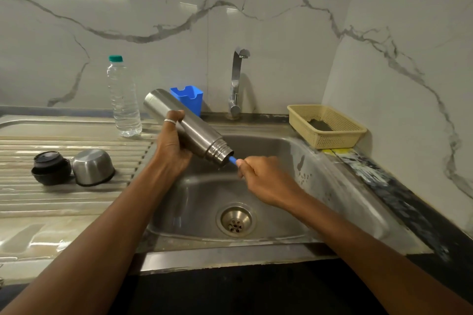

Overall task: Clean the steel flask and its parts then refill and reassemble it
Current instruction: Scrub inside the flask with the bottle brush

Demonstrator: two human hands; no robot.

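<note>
Steel flask (195, 133) sits tilted, mouth down over the sink (330, 181), likely so drips fall into it. Our left hand (171, 147) wraps its body to steady it, while our right hand (263, 179) grips the blue brush handle (233, 160) pushed into the mouth for scrubbing.

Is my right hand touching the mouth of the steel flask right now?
Apart. The head view shows a short stretch of blue handle bare between the right hand, which grips it, and the mouth of the steel flask.
</note>
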